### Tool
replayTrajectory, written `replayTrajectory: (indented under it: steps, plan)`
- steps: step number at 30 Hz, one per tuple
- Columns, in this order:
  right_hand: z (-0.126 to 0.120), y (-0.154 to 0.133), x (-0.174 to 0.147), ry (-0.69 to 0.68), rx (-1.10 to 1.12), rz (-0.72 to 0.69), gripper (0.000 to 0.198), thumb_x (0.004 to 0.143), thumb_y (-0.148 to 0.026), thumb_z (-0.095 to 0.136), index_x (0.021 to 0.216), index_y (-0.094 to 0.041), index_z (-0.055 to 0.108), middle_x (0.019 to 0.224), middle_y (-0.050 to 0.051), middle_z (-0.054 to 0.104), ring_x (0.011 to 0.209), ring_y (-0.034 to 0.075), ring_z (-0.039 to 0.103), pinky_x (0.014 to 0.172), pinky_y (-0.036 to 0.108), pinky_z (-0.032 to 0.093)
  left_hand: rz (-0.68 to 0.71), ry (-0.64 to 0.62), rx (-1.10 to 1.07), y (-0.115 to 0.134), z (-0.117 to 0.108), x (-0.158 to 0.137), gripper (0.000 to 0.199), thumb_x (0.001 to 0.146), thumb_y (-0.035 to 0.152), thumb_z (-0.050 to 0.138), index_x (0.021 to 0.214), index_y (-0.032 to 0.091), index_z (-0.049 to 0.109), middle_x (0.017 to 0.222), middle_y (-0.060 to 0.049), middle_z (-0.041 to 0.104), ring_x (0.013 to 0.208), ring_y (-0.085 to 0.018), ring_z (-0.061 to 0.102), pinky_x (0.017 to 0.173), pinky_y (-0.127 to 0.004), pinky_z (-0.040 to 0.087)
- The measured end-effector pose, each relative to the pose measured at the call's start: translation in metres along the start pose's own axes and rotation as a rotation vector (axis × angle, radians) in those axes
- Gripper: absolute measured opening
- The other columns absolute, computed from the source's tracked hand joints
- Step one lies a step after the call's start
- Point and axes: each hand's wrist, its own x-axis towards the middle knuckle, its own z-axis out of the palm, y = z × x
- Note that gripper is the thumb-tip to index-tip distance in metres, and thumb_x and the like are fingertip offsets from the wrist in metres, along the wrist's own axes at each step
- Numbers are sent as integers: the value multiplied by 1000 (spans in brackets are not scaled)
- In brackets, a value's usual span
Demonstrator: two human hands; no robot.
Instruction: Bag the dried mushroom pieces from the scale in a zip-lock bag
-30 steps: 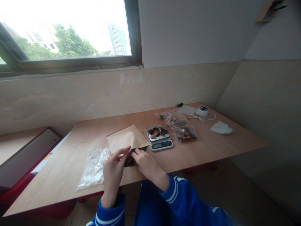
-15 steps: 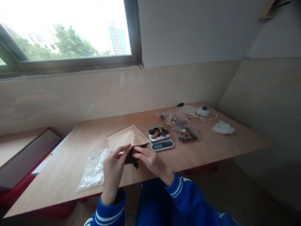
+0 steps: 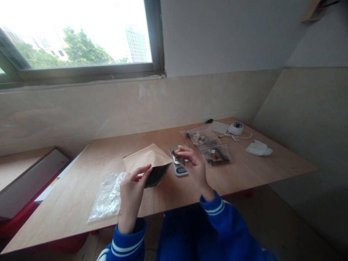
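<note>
Kraft pouch (image 3: 145,156) left of the digital scale (image 3: 181,169), its rim pinched by left hand (image 3: 134,185); right hand's (image 3: 196,166) fingers, nearly closed, hold dried slices (image 3: 175,153) over the scale; apparently weighing, needing gentle release.

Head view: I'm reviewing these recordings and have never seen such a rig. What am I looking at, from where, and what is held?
There is no machine: these are a person's bare hands, seen from a camera worn on the head, looking forward and down. The left hand holds a brown paper bag by its open mouth. The right hand is over a small scale, its fingertips at brown pieces; whether it grips one is unclear. On the wooden table also lie clear zip bags with dark contents and, leftward, a clear plastic bag.
</note>
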Motion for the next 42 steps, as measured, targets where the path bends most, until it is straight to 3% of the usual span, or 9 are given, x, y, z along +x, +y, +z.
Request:
replayTrajectory:
  steps: [2,5,9,14,20,24,27,34,42]
  plan:
    - [-15,21,24,78,110,124,20,75,-29,73,92,-20,68,117,9,66,105,22,64,91,36,53,3,-3,11,-1,1,-2,32,75,51,64,90,25,75,84,-3,76,68,-19,70,61,-27,53]
    - [-35,59,59,155,237,387,30,67,-30,78,92,-18,66,95,5,71,83,17,69,81,33,57,-15,-28,4,-5,2,-4,33,76,52,63,92,26,75,81,-2,76,69,-20,70,65,-28,53]
    - [-47,94,88,-16,185,636,21,65,-21,78,81,-14,67,79,3,71,68,12,67,73,26,57,-53,-30,-9,-10,1,-4,34,74,53,64,92,27,75,85,-2,76,71,-20,70,66,-29,53]
    - [-44,114,104,-187,58,730,11,67,-12,75,74,-11,67,69,4,70,59,13,67,59,23,57,-28,-19,-34,-10,1,-3,32,72,54,65,88,29,76,84,-1,76,64,-18,69,61,-27,53]
    - [-39,125,115,-301,-150,718,6,69,-11,73,73,-10,68,55,2,65,48,11,60,41,16,46,5,16,-9,-11,1,-2,33,70,56,65,85,28,77,79,-2,76,62,-19,68,58,-27,54]
    - [-41,127,114,-354,-273,672,9,70,-13,73,78,-11,70,65,5,70,52,11,62,39,15,42,-3,33,-20,-14,1,-1,37,68,59,64,86,28,77,78,-2,76,61,-19,68,58,-27,54]
    - [-43,124,111,-388,-345,624,14,71,-16,73,83,-11,71,78,8,73,61,14,65,43,17,45,-9,35,-21,-15,2,-1,38,68,60,64,85,29,77,79,-2,75,60,-18,68,57,-27,54]
    - [-48,111,110,-475,-488,482,12,74,-11,67,85,-11,71,84,10,74,76,18,68,63,25,53,2,31,-5,-15,5,0,38,68,60,63,85,29,77,77,-2,75,57,-18,67,54,-26,54]
    - [-49,98,109,-516,-599,320,22,80,-7,56,96,-12,70,98,12,72,90,20,66,83,32,50,21,27,12,-16,3,-1,39,69,61,62,85,29,77,76,-2,75,57,-17,67,55,-26,54]
